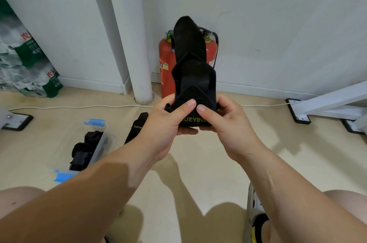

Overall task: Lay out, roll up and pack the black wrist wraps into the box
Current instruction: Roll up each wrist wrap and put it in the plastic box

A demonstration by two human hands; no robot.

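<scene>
I hold a black wrist wrap (pixel 191 68) with yellow lettering up in front of me, its free end standing upward. My left hand (pixel 168 123) and my right hand (pixel 224 121) both pinch its lower end, thumbs on top and nearly touching. A second black wrist wrap (pixel 137 126) lies flat on the floor, partly hidden behind my left hand. To the left stands a clear plastic box (pixel 99 143) with blue clips, holding rolled black wraps (pixel 83 151).
A red fire extinguisher (pixel 167 68) stands against the wall behind the held wrap, beside a white pipe (pixel 137 44). Packs of water bottles (pixel 25 60) lean at far left. A white cable runs along the floor. White frame legs (pixel 325 107) stand at right. My knees and a shoe show below.
</scene>
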